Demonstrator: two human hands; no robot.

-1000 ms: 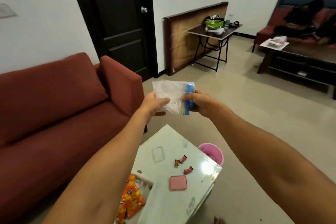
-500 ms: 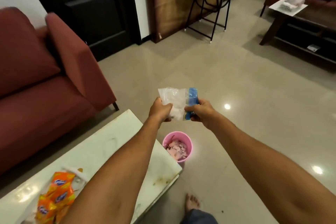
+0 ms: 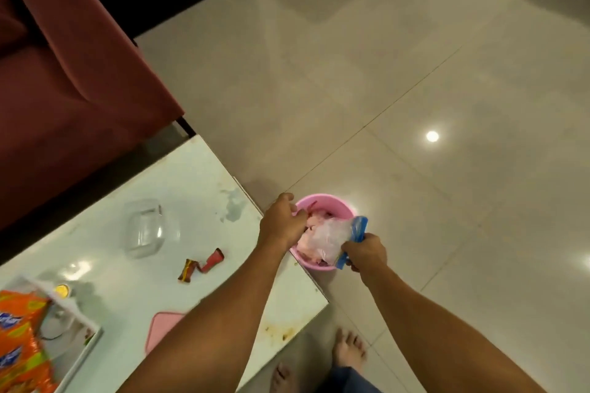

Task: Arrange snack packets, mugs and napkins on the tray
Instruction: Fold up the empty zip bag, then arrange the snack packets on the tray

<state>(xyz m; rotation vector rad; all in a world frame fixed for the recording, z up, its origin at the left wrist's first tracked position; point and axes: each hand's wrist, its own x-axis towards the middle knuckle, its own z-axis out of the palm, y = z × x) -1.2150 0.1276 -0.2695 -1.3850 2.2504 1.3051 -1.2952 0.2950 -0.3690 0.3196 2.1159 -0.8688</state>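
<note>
A clear plastic bag with a blue end [image 3: 335, 238] hangs over a pink bin [image 3: 346, 207] on the floor beside the table. My right hand [image 3: 365, 252] grips its blue end. My left hand [image 3: 282, 222] pinches the other side at the bin's rim. Pink scraps lie inside the bin. On the white table [image 3: 178, 188], orange snack packets [image 3: 19, 341] lie on a white tray [image 3: 86, 348] at the lower left. Three small red wrapped snacks [image 3: 199, 265] lie loose mid-table.
A clear glass container [image 3: 143, 230] and a pink square lid [image 3: 162, 327] sit on the table. A dark red sofa [image 3: 70, 83] stands behind it. My bare feet [image 3: 348, 351] are on the tiled floor near the table's corner.
My view has tipped down from the room to the table and bin. Both hands have lowered the plastic bag from chest height down over the pink bin.
</note>
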